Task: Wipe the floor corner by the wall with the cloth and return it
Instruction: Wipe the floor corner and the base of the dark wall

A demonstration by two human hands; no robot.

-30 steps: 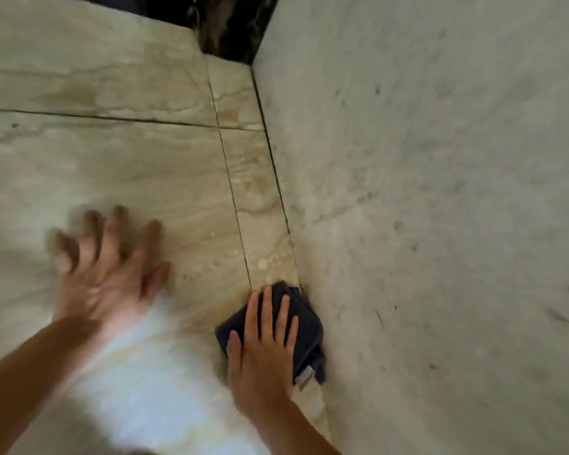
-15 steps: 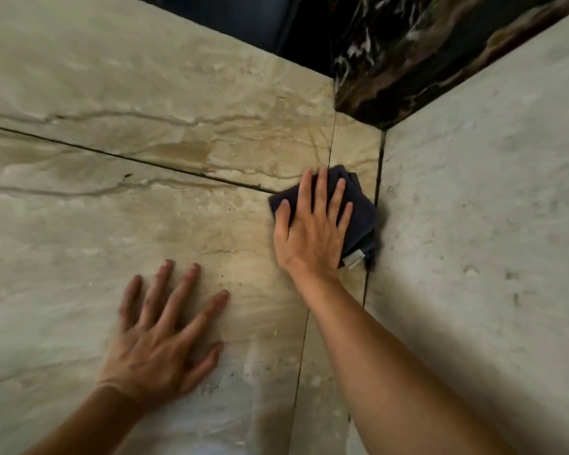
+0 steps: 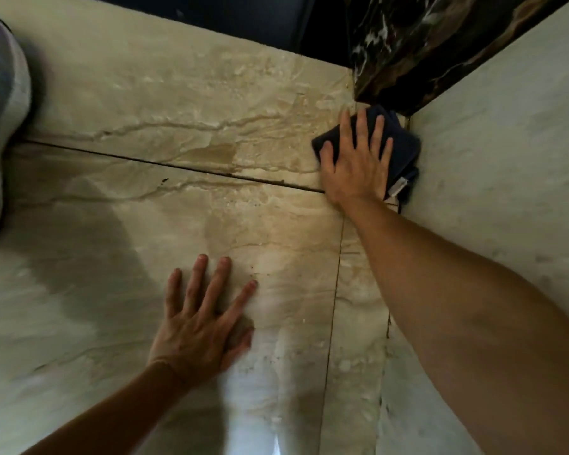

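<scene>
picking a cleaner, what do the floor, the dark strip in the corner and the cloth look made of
Floor: looks like polished beige marble or marble-look tile, with brown veining, sheen and thin joint lines.
Dark strip: seemingly glossy black marble, with white and tan veins.
Cloth: soft dark navy fabric, possibly microfibre, folded under the right hand, with a sewn tag.

- Floor (image 3: 151,103): beige marble tiles with brown veins, glossy, split by thin dark joints.
- Wall (image 3: 506,152): pale, mottled stone, right side, meeting the floor.
- Dark marble strip (image 3: 408,44): black with white veins, at the far corner.
- Pale blurred object (image 3: 0,110): left edge, unclear.
</scene>
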